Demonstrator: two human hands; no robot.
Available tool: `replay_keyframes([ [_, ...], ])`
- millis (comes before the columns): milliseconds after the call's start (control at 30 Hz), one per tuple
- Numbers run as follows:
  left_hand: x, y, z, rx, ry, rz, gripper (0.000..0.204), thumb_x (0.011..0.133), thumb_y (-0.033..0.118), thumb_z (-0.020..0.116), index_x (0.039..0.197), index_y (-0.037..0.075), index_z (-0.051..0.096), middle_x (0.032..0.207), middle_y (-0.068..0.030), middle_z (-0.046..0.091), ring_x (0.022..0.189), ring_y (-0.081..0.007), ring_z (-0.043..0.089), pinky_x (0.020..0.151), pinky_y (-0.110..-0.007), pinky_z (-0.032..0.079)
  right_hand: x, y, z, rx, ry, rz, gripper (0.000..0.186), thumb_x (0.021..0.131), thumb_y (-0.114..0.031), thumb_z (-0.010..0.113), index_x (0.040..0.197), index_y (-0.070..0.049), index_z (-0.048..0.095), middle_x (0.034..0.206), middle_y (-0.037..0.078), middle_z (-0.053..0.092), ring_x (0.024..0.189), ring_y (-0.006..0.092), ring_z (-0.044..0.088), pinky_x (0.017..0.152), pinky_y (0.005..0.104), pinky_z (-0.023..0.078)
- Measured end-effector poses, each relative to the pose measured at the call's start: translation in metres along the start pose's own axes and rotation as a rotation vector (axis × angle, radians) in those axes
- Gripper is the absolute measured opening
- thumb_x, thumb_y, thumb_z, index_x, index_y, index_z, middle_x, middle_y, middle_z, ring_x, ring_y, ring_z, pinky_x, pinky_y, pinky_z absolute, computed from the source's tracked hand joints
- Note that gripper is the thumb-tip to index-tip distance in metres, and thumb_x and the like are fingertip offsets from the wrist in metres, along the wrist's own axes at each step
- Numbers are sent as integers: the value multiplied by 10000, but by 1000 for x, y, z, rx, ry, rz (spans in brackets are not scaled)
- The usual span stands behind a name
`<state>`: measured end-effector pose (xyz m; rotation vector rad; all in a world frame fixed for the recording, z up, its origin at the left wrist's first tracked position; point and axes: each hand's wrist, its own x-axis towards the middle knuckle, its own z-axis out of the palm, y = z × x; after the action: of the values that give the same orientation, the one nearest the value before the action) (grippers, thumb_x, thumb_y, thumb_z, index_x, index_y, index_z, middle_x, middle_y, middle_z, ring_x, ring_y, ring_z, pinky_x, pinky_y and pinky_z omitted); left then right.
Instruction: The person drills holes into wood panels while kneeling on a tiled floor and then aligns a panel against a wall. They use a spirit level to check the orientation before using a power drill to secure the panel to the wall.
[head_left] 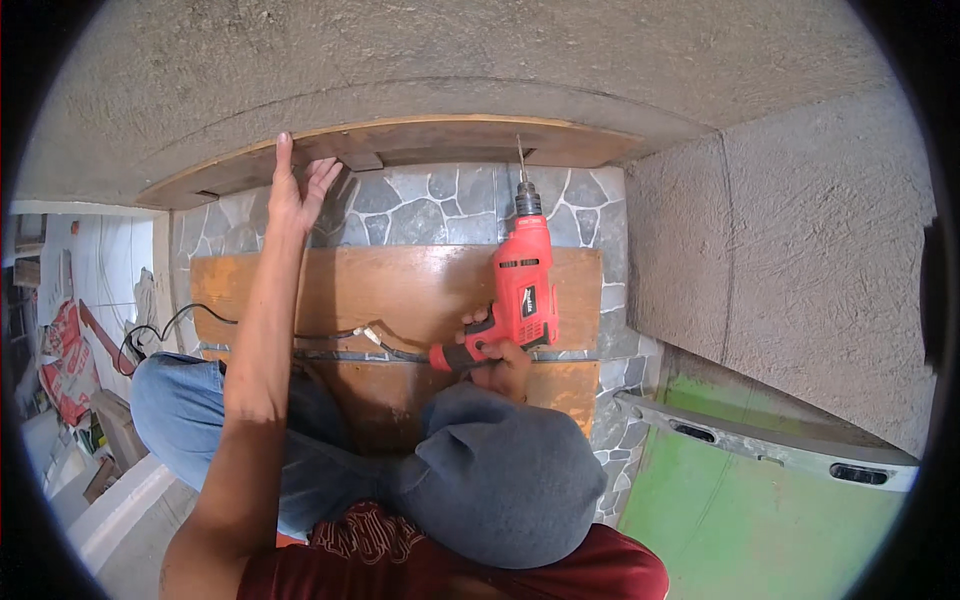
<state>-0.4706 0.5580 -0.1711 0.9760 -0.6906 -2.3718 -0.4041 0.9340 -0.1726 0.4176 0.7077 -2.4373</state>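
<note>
A long, narrow wooden board (450,135) lies along the rough grey wall. My left hand (298,195) holds it left of its middle, with the thumb up against the board and the fingers at its lower side. The handle of a red and black corded power drill (522,285) is wrapped in my right hand (503,370). Its long bit (520,160) points away from me and overlaps the board near its right part; whether the tip touches is unclear. From the handle a dark cable (330,336) runs left, with a pale wrapping around one spot.
Below the board are stone-patterned tiles (410,205) and two brown wooden planks (350,280). A grey level (760,445) rests across a green surface (730,500) at right, beneath a rough wall (790,230). At left lie a red and white sack (68,365) and assorted clutter.
</note>
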Motion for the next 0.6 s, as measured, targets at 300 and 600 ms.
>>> replay_keyframes([
  [300, -4, -3, 6, 55, -24, -16, 1212, 780, 486, 822, 1558, 73, -12, 1498, -321, 228, 1365, -469, 365, 1105, -592, 399, 11, 13, -12, -37, -23, -25, 668, 623, 43, 524, 1287, -18, 502, 1177, 185, 620, 1141, 350, 587, 840, 499, 544],
  [600, -9, 3, -3, 134, -92, -37, 1140, 793, 562, 778, 1547, 38, 103, 1514, -313, 207, 1362, -470, 370, 1072, -637, 390, 3, 14, -28, -524, -82, -122, 640, 637, 43, 539, 1272, -20, 492, 1108, 171, 629, 1043, 347, 621, 833, 508, 554],
])
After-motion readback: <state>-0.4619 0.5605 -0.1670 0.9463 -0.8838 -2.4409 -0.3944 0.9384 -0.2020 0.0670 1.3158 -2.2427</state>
